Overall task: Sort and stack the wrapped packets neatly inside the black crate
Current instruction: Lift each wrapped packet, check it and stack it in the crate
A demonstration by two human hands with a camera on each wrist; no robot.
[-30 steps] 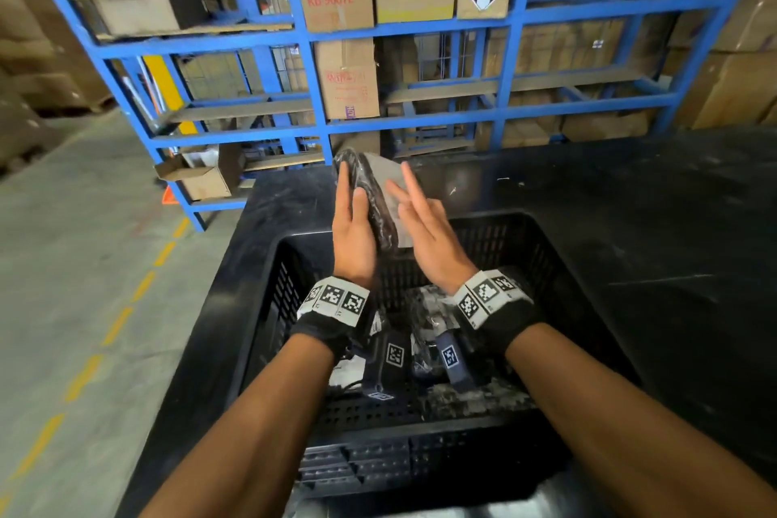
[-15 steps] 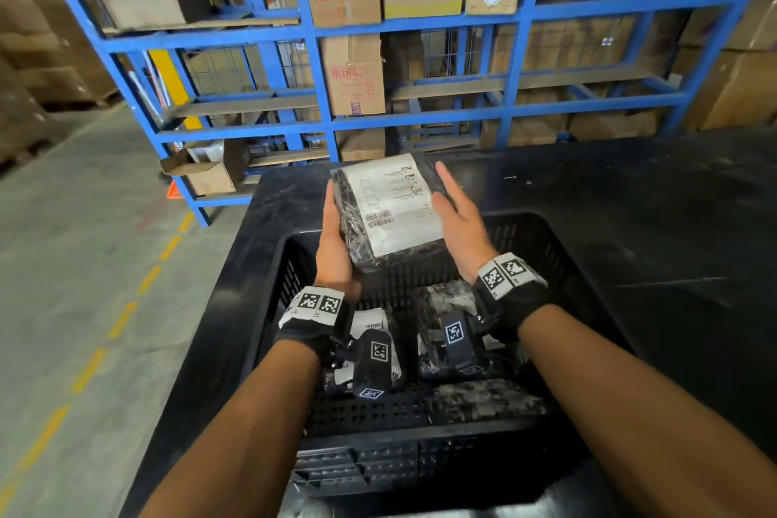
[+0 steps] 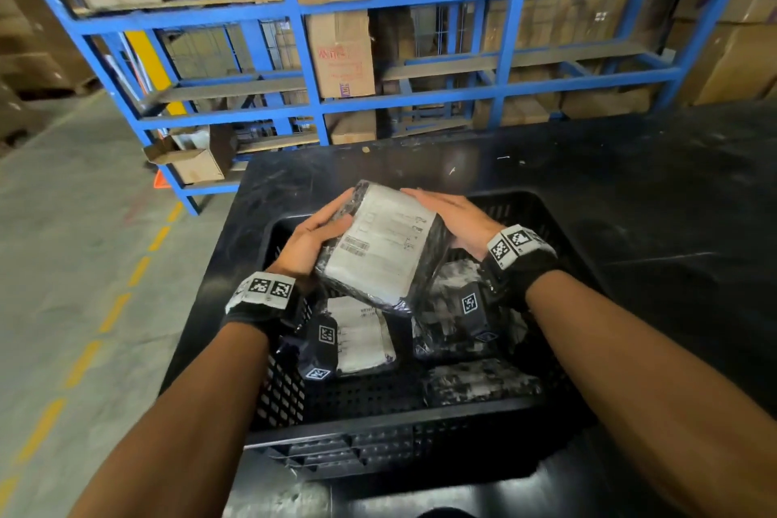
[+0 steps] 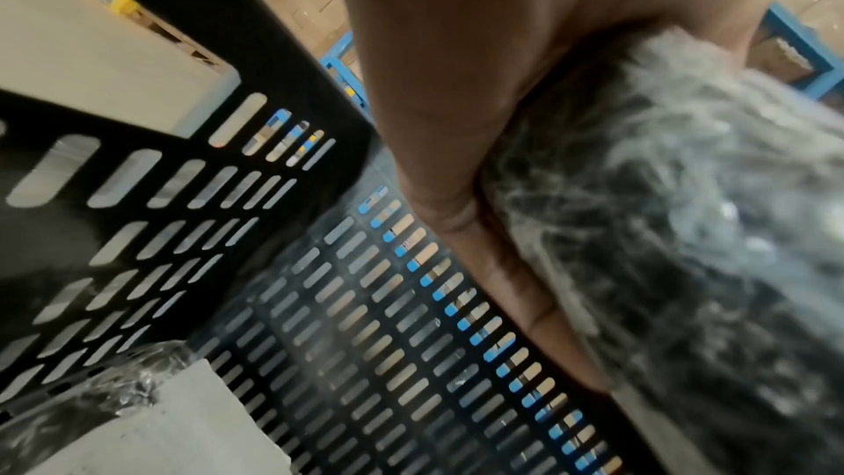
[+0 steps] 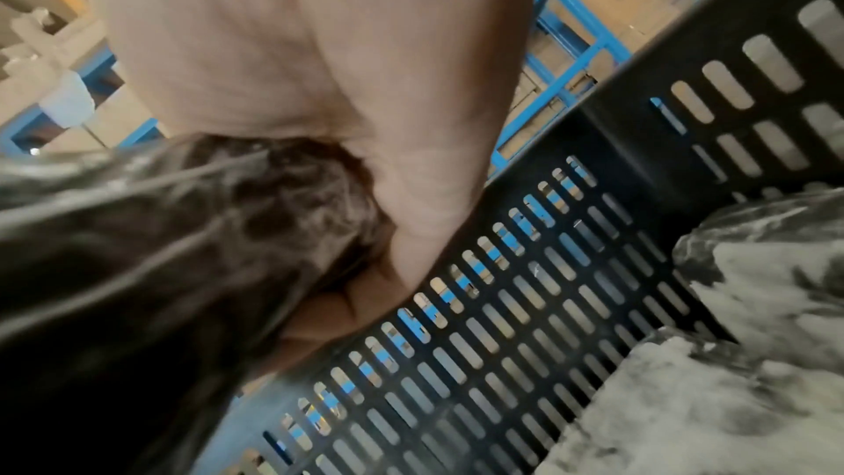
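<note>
Blue racking stands behind the desk [image 3: 630,189]. Over the crate's [image 3: 559,223] far half, I clamp a packet [image 3: 380,248] between both hands, left [image 3: 313,242] and right [image 3: 452,221], fingers [image 3: 336,208] curled round its side edges; it looks soft, slick, light.

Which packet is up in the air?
The labelled packet gripped between the left hand and right hand; the others lie in the black crate.

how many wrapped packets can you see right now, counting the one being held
4. One packet held between left hand and right hand; three in the black crate: left, right, near right. More may be hidden.
</note>
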